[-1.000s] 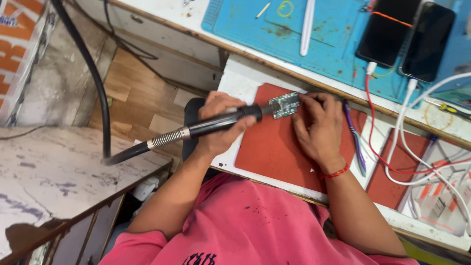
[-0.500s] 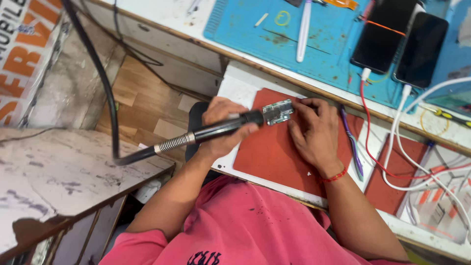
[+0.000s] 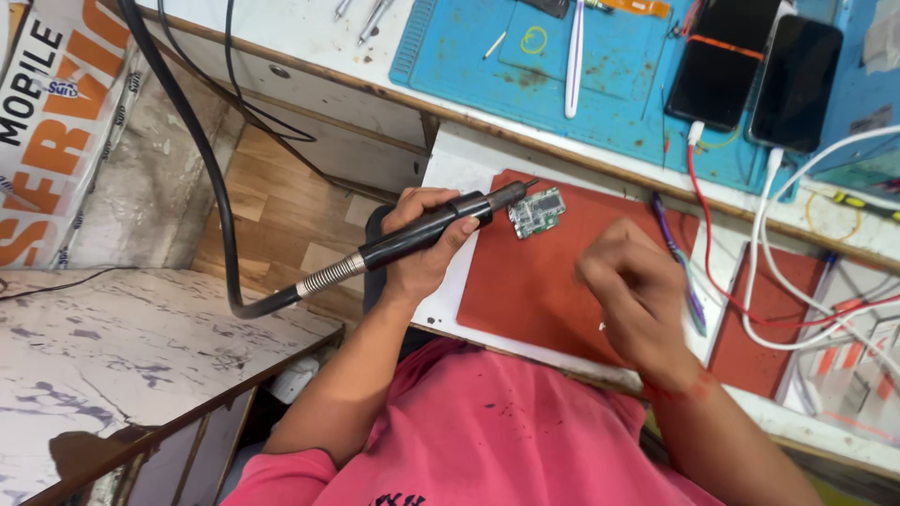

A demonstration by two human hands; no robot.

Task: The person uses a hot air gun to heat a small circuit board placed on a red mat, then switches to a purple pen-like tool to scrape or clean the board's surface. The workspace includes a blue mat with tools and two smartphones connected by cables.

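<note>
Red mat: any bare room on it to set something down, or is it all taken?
The red mat is bare in its lower left, between the small circuit board and the right hand, which hovers blurred over its right side. The left hand holds the black hot-air handle at the mat's top-left. Right of the mat, white cables crowd the bench.

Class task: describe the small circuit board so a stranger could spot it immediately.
Find the red mat on the white bench, below the blue mat. Near its upper left corner lies the circuit board, beside the tip of the black tool in the left hand. It alone is small, green and silvery.
</note>
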